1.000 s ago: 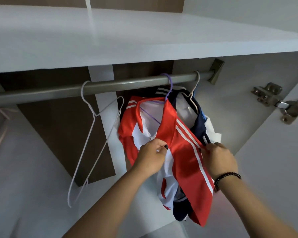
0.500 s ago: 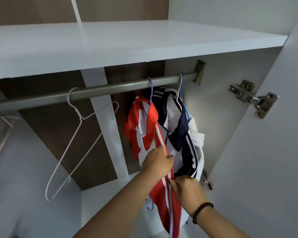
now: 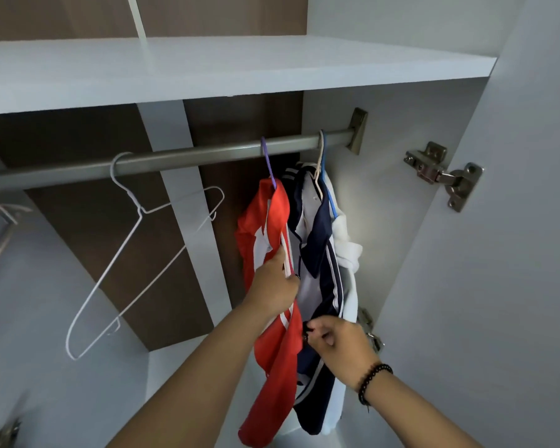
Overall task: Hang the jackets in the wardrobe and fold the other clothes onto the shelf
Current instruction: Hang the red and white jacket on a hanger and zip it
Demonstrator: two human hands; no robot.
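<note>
Two hands (image 3: pixel 274 286) (image 3: pixel 338 345) grip hung red jacket (image 3: pixel 277 350).

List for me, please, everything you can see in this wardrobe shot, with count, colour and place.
red jacket: one, red with white stripes, hanging on the purple hanger
navy jacket: one, navy and white, right of the red one
white garment: one, white, rightmost on the rail
empty hanger: one, white wire, on the rail to the left
beige and blue hangers: two hooks, near the rail's right end
rail: one, grey metal, under the shelf
shelf: one, white, above the rail
door hinge: one, metal, upper right
bracelet: one, black beads, right wrist
left hand: holds the red jacket's front edge
right hand: pinches dark fabric at the jackets' lower front
</note>
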